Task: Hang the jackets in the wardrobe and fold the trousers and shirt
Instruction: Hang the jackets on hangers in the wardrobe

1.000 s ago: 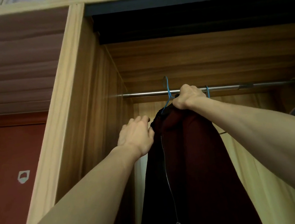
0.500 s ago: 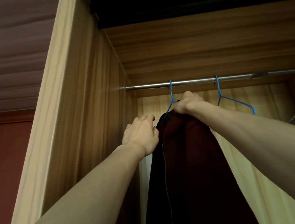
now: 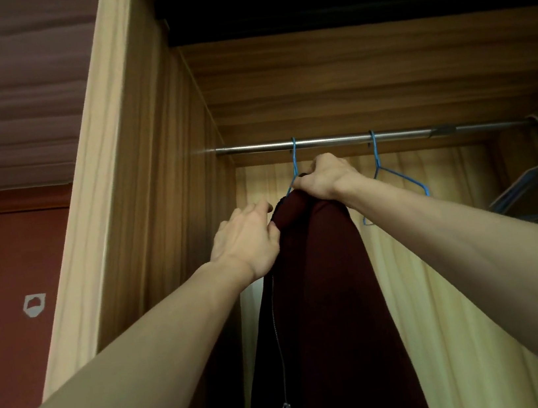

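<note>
Overhead, the right hand [image 3: 322, 175] grips the jacket [image 3: 320, 283] collar on its hanger [image 3: 294, 169], the left hand [image 3: 248, 238] pinches the shoulder; next, presumably, release onto the rail [image 3: 331, 140].

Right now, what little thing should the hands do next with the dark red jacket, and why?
Probably let go gently. The jacket hangs from a blue hanger whose hook is over the rail, while the right hand grips its top and the left hand its collar.

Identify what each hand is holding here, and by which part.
Both hold the dark red jacket. The right hand grips its top at the collar, by the blue hanger; the left hand pinches the front edge above the zipper.
</note>
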`<state>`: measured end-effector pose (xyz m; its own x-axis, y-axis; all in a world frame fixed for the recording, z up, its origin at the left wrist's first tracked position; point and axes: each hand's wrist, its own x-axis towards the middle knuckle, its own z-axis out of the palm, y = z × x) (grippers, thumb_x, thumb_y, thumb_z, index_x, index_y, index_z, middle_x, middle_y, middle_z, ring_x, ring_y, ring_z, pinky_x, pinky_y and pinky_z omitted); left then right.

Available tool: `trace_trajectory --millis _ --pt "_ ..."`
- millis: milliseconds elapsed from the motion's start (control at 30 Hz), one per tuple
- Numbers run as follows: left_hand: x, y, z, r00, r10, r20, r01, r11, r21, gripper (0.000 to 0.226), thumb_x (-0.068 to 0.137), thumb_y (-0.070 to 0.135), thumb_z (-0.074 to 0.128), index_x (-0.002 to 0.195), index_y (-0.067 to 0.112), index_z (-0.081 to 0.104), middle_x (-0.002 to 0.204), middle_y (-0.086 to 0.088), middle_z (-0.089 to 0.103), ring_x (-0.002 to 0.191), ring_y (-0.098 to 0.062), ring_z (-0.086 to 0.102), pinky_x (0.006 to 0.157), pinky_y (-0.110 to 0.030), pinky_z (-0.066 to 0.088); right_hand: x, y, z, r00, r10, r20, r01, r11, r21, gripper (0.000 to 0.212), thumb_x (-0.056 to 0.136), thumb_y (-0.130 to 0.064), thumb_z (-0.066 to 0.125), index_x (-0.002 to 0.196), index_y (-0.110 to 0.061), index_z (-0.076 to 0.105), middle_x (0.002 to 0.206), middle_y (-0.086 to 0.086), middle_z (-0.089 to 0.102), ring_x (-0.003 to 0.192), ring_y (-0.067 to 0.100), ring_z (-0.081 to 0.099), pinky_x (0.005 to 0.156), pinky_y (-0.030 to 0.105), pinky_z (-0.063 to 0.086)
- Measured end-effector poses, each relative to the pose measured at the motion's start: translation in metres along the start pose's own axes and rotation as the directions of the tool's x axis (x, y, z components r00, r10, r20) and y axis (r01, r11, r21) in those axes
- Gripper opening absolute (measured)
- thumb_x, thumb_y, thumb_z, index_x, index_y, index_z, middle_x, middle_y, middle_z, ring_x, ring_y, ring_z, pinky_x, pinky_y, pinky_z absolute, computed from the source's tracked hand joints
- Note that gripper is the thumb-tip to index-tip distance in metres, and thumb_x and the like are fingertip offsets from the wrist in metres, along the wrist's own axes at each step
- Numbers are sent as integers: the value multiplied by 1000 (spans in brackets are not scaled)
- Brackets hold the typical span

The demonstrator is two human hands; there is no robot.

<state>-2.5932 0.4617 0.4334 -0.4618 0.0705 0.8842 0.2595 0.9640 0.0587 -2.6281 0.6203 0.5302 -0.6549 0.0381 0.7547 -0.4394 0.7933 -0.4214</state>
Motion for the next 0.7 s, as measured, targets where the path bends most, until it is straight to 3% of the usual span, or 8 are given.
trace_trajectory --millis 200,333,467,700 --pt "-29 10 -8 998 13 -57 -19 996 -93 32 109 29 42 137 20 52 130 -2 62 117 -22 58 98 -47 51 -54 12 4 985 -157 -66 165 978 131 66 91 -51 67 147 -22 48 144 7 51 131 29 52 105 40 46" --pt "-61 13 -23 997 21 -71 -30 991 -133 39 109 31 41 146 22 49 139 1 59 124 -18 57 100 -46 53 -101 33 10 958 -265 -110 276 955 110 72 93 -51 67 155 -26 39 153 1 42 140 22 43 109 33 38" --pt "-103 18 -36 999 21 -44 -27 990 -137 41 109 33 43 149 24 47 141 4 59 124 -16 58 100 -42 55 -151 56 13 940 -319 -123 333 936 114 76 95 -56 61 160 -32 28 166 -5 28 149 20 35 117 45 40" --pt "-193 42 -47 999 -27 41 29 998 -54 46 109 35 45 153 22 43 139 2 59 126 -14 56 103 -36 53 -254 102 8 921 -378 -96 377 926 -33 75 100 -57 53 163 -28 26 171 -5 21 158 14 17 126 40 27"
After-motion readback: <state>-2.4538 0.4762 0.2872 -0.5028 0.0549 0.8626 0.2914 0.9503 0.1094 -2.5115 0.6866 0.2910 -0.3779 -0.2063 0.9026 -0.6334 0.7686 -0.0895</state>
